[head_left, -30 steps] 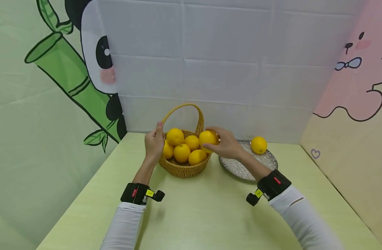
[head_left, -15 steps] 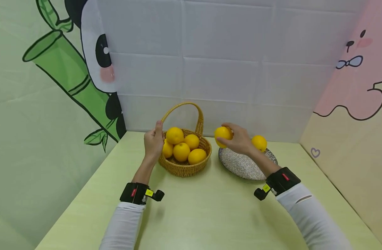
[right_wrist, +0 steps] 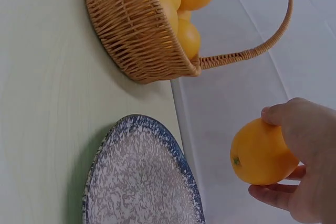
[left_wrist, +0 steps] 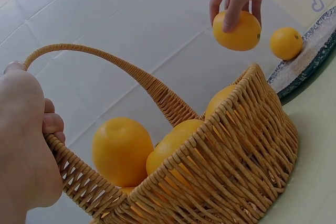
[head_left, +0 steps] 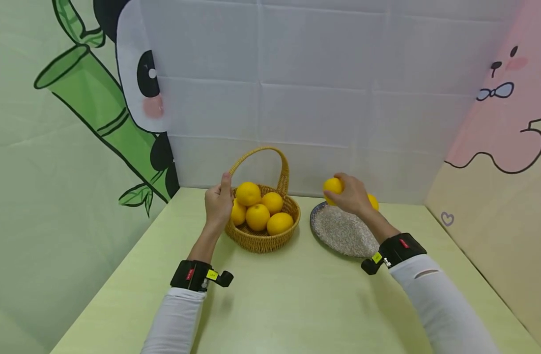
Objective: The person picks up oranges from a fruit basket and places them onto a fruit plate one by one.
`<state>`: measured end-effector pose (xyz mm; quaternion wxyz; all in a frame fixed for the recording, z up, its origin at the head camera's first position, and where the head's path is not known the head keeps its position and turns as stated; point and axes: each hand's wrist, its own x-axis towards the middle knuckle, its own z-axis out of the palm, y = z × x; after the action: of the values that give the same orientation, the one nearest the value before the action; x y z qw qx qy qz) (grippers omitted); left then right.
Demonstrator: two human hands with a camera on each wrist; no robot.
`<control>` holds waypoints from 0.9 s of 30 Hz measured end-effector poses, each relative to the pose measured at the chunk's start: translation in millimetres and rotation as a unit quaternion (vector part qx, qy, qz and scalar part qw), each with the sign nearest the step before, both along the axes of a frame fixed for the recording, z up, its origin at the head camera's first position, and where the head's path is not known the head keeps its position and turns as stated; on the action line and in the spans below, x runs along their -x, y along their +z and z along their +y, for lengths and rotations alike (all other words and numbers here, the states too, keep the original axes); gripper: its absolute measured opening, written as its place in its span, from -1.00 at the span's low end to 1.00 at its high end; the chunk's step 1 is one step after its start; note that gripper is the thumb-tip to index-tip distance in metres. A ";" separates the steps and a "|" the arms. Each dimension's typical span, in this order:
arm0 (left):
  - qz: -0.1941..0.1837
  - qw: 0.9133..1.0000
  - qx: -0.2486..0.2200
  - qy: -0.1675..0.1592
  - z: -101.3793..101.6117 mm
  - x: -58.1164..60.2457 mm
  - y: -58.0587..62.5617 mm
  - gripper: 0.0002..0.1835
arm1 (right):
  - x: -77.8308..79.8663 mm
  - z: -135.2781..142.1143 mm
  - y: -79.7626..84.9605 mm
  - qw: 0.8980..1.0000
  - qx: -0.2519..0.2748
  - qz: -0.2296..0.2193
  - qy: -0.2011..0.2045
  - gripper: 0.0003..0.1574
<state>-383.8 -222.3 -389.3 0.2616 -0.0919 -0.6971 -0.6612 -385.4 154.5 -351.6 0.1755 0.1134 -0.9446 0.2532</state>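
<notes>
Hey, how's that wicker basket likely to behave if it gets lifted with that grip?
The wicker basket may well tip, since the left hand grips one side of its handle, below the top. It's probably fairly heavy, with several oranges inside. Being round, those could roll if it tilts.

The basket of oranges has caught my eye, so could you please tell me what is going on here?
A person's left hand grips the handle of the basket, which stands on the table with five oranges showing inside. Their right hand holds one orange in the air, apart from the speckled plate beside the basket. Another orange already rests on that plate.
</notes>
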 end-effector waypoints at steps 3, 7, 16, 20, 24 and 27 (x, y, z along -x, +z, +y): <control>-0.001 1.000 -0.002 -0.001 0.6 1.8 -3.6 -0.23 | 7.7 5.0 -8.4 1.000 -0.006 -0.002 -0.019 -0.14; 0.001 1.000 0.000 -0.005 1.0 4.2 -5.8 -0.23 | 16.6 9.8 -16.9 0.998 -0.014 -0.016 -0.052 -0.14; 0.003 1.000 -0.004 -0.001 0.0 8.1 -7.4 -0.24 | 33.6 17.8 -33.5 0.993 -0.027 -0.048 -0.105 -0.14; 0.005 1.000 -0.006 0.002 0.5 8.6 -7.4 -0.24 | 38.9 20.2 -38.6 0.990 -0.026 -0.069 -0.118 -0.13; 0.003 1.000 -0.013 0.003 2.2 6.4 -4.9 -0.26 | 41.6 21.0 -40.6 0.988 -0.027 -0.082 -0.125 -0.12; 0.000 1.000 -0.013 0.001 4.9 -5.0 4.6 -0.28 | 42.4 21.4 -41.0 0.988 -0.032 -0.085 -0.127 -0.13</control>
<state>-378.9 -217.4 -384.7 0.2639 -0.0879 -0.6887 -0.6696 -427.8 175.9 -392.6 0.1215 -0.0238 -0.9704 0.2072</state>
